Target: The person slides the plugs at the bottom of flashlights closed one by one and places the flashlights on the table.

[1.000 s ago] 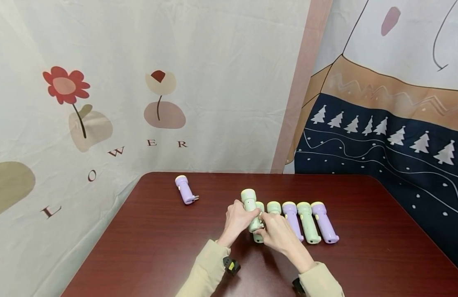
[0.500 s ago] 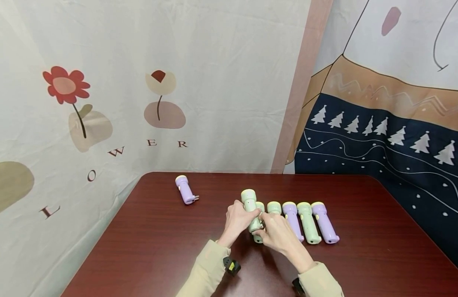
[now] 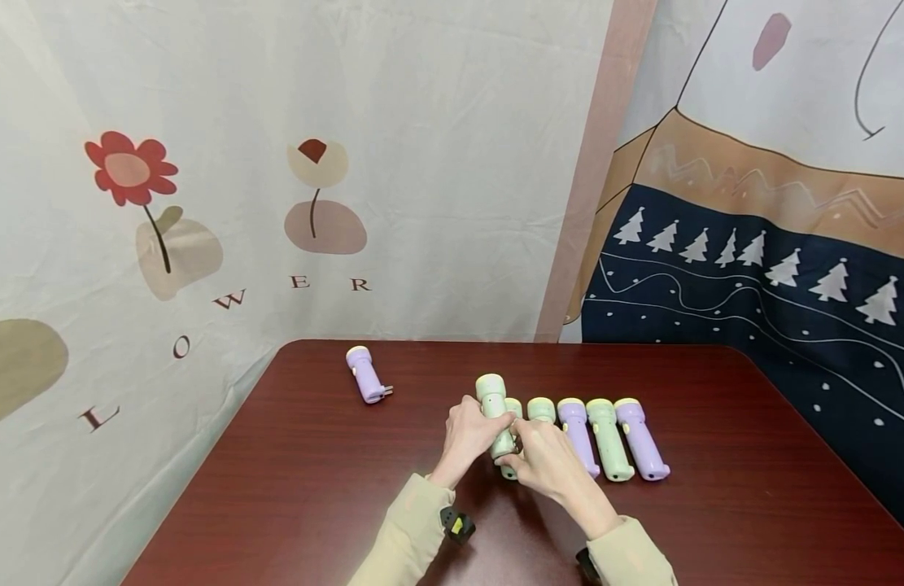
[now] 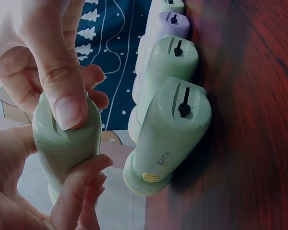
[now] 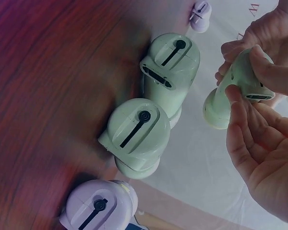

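Observation:
A light green flashlight [image 3: 491,396] is raised over the table in both hands, lens end pointing away from me. My left hand [image 3: 469,431] grips it round the body, thumb along the top. My right hand [image 3: 550,460] holds the base end; in the left wrist view its thumb [image 4: 69,110] presses into the slot there. The right wrist view shows the right fingers [image 5: 236,122] against the side of the base. Just below the held flashlight lies another green flashlight [image 4: 170,129], partly hidden in the head view.
Several green and purple flashlights lie in a row to the right, ending with a purple flashlight [image 3: 641,439]. Another purple flashlight [image 3: 365,376], prongs sticking out, lies at the back left of the dark red table [image 3: 312,488]. Printed curtains hang behind.
My right thumb has shifted slightly left over the flashlight's base. A small part that stuck out beside the base no longer shows. My left hand holds still.

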Tool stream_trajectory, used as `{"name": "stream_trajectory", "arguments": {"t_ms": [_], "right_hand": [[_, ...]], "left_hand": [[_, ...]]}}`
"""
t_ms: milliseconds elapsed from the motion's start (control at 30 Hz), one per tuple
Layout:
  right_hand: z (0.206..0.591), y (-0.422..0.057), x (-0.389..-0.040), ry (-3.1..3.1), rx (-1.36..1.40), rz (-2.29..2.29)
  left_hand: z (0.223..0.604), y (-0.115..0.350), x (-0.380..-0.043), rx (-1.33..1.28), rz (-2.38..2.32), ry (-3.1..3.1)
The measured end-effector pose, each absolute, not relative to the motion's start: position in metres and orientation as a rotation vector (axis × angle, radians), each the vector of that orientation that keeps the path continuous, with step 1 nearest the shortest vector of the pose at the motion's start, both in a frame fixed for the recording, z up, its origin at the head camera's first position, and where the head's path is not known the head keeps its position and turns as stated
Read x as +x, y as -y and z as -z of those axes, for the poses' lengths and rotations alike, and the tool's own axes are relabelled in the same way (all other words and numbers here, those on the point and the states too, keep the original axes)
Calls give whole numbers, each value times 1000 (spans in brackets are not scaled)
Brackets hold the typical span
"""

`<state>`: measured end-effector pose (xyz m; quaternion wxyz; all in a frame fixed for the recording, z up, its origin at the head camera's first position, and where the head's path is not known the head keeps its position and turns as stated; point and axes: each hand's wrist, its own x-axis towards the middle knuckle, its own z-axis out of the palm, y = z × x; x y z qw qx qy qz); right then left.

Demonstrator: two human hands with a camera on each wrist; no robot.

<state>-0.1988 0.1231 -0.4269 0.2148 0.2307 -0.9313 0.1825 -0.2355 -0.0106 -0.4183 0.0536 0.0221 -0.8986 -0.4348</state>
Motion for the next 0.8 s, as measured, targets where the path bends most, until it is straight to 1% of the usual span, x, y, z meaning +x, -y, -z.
{"name": "stream_trajectory", "arguments": {"t_ms": [800], "right_hand": [[433, -119, -203, 2643, 616, -395]], "left_hand": [[421, 20, -243, 71, 1243, 2772]]}}
